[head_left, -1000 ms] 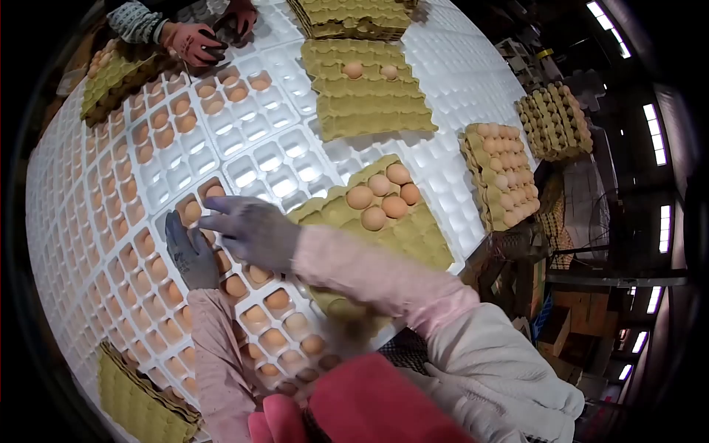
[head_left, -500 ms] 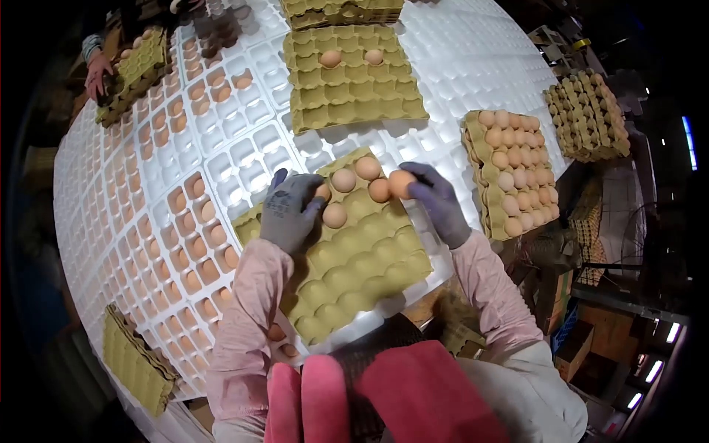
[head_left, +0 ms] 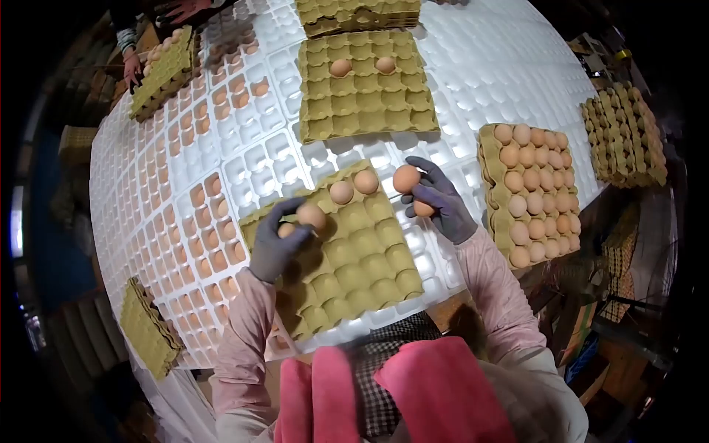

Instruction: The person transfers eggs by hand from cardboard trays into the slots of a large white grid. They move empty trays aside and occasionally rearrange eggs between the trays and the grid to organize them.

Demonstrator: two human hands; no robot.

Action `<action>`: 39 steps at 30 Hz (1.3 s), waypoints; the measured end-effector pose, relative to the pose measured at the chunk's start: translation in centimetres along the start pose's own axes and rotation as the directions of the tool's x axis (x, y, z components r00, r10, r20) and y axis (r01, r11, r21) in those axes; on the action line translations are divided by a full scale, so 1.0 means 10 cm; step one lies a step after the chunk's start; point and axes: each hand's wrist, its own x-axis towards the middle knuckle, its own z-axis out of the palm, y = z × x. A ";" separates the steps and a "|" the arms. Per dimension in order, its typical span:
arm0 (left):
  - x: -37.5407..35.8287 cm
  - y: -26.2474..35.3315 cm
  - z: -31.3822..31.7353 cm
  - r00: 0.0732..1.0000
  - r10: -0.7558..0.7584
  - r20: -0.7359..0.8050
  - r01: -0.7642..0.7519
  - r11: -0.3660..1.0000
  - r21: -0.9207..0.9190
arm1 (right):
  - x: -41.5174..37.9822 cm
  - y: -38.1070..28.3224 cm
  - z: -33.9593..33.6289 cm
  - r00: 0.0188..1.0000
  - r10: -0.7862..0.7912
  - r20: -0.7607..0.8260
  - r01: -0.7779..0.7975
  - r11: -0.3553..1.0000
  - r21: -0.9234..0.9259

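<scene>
Two brown eggs are in my gloved left hand (head_left: 277,240): one egg (head_left: 311,216) between the fingertips, another (head_left: 286,230) nearer the palm. My gloved right hand (head_left: 442,199) also holds two, an egg (head_left: 406,179) at the fingertips and a second (head_left: 423,208) beneath it. Between my hands lies a yellow-green pulp tray (head_left: 354,255). Two eggs sit in its far row, a paler one (head_left: 341,193) and a browner one (head_left: 365,181). Both hands are raised over the tray's far part, my right hand just past its right edge.
An egg-filled tray stack (head_left: 533,193) stands at right, with another stack (head_left: 624,136) beyond. Ahead is a pulp tray (head_left: 368,103) with two eggs. White plastic trays (head_left: 258,168) cover the table, many holding eggs at left. Another person's hand (head_left: 132,69) is at upper left.
My hands have lifted eggs from the near tray, leaving two in its far row. My left hand has turned and opened around its eggs; the view has shifted slightly.
</scene>
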 end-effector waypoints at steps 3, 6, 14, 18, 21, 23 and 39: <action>0.13 0.33 -0.02 0.992 -0.108 -0.062 0.022 0.645 -0.764 | 0.27 0.04 0.12 0.987 -0.135 0.090 0.158 0.916 -0.368; 0.59 0.41 0.19 0.963 0.267 0.033 -0.234 0.768 0.596 | 0.41 0.00 0.51 0.941 -0.276 0.194 0.210 0.026 -0.977; 0.30 0.21 -0.21 0.993 0.120 0.005 -0.114 0.934 0.338 | 0.42 0.01 0.43 0.932 -0.319 0.172 0.231 0.156 -0.960; -0.18 -0.22 -1.52 0.770 0.187 -0.609 0.094 0.912 0.399 | 0.38 -0.14 0.97 0.991 -0.095 -0.094 0.007 0.739 -0.674; -0.04 -0.51 -2.40 0.735 0.034 -0.677 0.476 0.685 0.552 | 0.80 0.03 1.79 0.998 -0.039 0.042 0.057 0.723 -0.688; 0.13 -0.81 -2.69 0.799 0.001 -0.602 0.516 0.514 0.685 | 1.25 0.30 2.38 0.952 -0.134 0.277 0.301 0.587 -0.751; 0.89 -0.84 -3.44 0.921 -0.222 -0.322 0.215 0.975 -0.056 | 3.33 1.46 4.03 0.923 -0.036 0.383 0.335 -0.413 -0.847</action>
